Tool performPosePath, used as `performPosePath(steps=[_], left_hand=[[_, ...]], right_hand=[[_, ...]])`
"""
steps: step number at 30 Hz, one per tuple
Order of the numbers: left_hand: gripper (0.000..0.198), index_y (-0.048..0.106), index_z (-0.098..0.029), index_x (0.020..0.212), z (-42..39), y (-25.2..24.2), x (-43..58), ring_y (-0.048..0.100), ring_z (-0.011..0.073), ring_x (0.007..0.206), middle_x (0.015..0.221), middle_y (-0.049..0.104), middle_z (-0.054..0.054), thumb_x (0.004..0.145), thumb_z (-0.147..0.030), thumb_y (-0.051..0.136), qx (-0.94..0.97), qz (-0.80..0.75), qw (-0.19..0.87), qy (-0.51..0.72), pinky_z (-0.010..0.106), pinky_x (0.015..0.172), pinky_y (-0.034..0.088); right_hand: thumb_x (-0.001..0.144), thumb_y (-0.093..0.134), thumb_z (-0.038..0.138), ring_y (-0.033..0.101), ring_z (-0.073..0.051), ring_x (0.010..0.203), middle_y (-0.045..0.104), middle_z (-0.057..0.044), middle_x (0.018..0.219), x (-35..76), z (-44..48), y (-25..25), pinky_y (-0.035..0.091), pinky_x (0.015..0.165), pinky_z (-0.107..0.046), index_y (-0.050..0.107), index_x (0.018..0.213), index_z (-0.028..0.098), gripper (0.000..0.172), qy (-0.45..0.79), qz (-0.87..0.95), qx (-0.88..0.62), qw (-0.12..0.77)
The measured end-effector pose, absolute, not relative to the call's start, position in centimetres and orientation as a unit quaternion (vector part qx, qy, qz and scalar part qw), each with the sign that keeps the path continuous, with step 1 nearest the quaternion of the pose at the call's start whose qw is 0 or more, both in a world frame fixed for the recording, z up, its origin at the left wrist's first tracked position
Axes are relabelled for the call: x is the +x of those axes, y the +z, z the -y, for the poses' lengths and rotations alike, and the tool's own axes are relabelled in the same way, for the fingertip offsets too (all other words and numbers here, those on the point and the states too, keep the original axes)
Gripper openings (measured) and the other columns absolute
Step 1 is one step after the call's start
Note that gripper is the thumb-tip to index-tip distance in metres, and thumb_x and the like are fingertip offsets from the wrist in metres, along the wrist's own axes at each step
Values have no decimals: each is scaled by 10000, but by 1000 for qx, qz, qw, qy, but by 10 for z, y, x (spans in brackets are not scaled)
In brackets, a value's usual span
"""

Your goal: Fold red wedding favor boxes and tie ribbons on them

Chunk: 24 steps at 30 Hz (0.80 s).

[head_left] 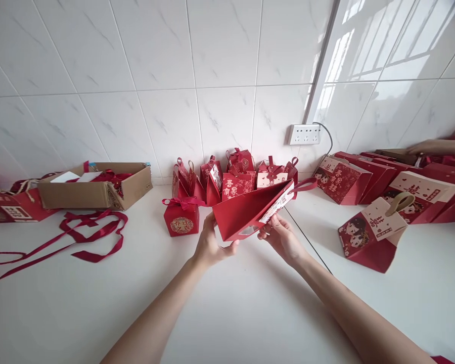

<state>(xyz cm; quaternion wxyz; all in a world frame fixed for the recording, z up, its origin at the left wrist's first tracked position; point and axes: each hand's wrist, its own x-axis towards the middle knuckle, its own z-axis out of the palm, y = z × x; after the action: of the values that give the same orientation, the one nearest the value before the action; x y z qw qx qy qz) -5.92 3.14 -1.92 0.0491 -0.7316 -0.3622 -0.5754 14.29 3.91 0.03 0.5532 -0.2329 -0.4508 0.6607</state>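
Observation:
Between my two hands a red gift box with a ribbon loop is lifted above the white table, tilted so its plain triangular side faces me. My left hand grips the lower left corner, thumb underneath and fingers mostly behind the card. At the lower right edge, beside the printed panel, my right hand pinches the box. Just left of it stands a small red cube box with a bow and a gold emblem. Behind are several finished red boxes against the wall.
On the left lie loose red ribbons before a cardboard carton. A red box with a beige loop stands at right, near several more boxes. Another person's hand reaches in there. A power strip hangs on the wall.

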Motion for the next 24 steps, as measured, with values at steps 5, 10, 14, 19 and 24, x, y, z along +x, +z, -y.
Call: performPosePath(steps=[5,10,14,19,24], left_hand=[[620,417,-160,1206,-31,-21,-60,614,274,941,1094,557,132,675,-381,647,-731,379,73,-563,403,742,543],[602,414,-168,1187,-31,-21,-61,614,267,919,1055,555,117,671,-378,640,-732,387,62,-558,397,748,540],[541,446,-180,1150,-32,-19,-62,615,261,905,1040,559,106,681,-363,646,-736,381,62,-557,384,728,546],[421,526,-194,1055,-32,-18,-63,606,274,948,1033,571,101,689,-365,641,-742,385,47,-546,398,761,545],[469,527,-188,1066,-32,-21,-64,623,267,916,1026,584,100,653,-372,653,-718,413,-62,-557,396,755,540]], right_hand=[[687,737,530,477,-112,539,470,43,572,143,-40,2,413,577,-283,515,639,195,405,663,449,-235,551],[684,746,520,476,-99,526,462,52,563,142,-40,2,415,570,-266,516,633,189,406,666,441,-230,556],[691,735,535,481,-96,518,465,55,568,141,-40,1,421,568,-265,556,674,189,390,669,437,-231,555],[699,729,534,492,-93,523,484,51,565,142,-41,1,417,571,-252,586,698,187,376,658,452,-223,559],[718,715,533,494,-83,526,545,36,613,141,-40,1,415,578,-247,586,727,183,372,662,459,-211,553]])
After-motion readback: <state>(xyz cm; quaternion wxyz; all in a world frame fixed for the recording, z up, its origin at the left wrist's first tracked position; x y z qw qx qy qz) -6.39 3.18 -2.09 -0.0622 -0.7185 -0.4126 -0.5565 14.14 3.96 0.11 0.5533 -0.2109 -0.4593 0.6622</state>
